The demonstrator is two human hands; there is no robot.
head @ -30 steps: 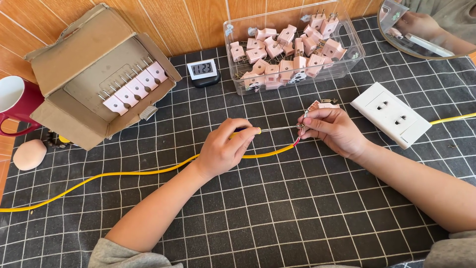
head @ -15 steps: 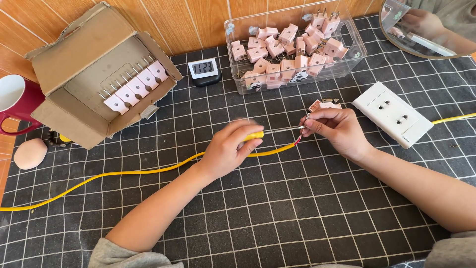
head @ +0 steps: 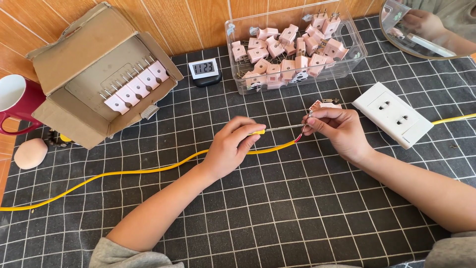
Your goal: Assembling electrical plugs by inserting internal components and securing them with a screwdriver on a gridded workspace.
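Mid-mat, near the white wall socket [head: 392,113] — left hand [head: 229,147] grips yellow-handled screwdriver [head: 277,129] | right hand [head: 337,130] pinches pale pink plastic plug [head: 321,105] on thin yellow cable [head: 148,171]

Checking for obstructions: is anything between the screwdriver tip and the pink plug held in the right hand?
Nothing visible: the screwdriver in the left hand runs straight to the pink plug held by the right hand.

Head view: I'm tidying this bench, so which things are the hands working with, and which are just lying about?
In use:
left hand on a yellow-handled screwdriver
right hand holding a pink plug
yellow cable

Lying about:
clear bin of pink plugs
cardboard box
white socket
small clock
red mug
round mirror
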